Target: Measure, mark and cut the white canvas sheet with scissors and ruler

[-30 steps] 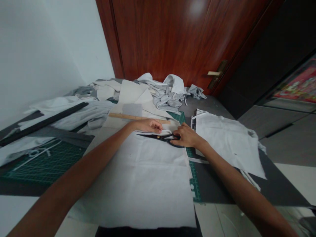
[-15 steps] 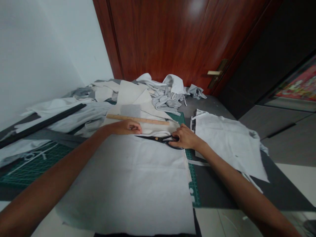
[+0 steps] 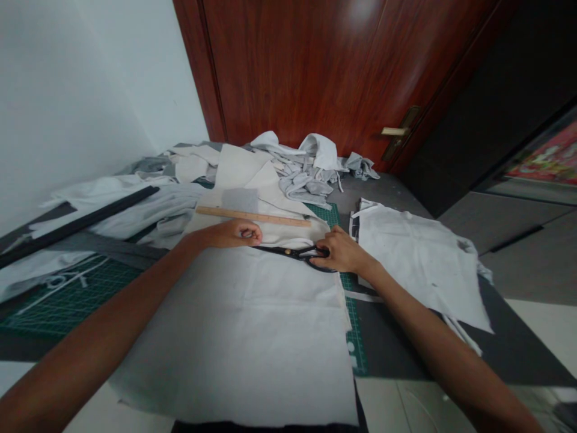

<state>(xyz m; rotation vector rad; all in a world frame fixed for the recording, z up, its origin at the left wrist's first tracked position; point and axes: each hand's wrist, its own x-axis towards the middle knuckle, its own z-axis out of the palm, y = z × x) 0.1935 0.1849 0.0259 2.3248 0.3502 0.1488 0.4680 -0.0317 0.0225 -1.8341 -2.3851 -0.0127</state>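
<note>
A large white cloth sheet lies flat in front of me over a green cutting mat. My right hand grips the handles of black scissors, whose blades point left along the sheet's far edge. My left hand is curled closed, pinching the cloth at that far edge just left of the blade tips. A wooden ruler lies just beyond both hands.
Crumpled white and grey cloth scraps pile up by the brown door. Another white cloth piece lies to the right. A long black bar and a second green mat are at the left, near the white wall.
My left hand slid leftward along the cloth's far edge, away from the scissors' pivot toward the blade tips. The right hand and scissors stayed nearly in place.
</note>
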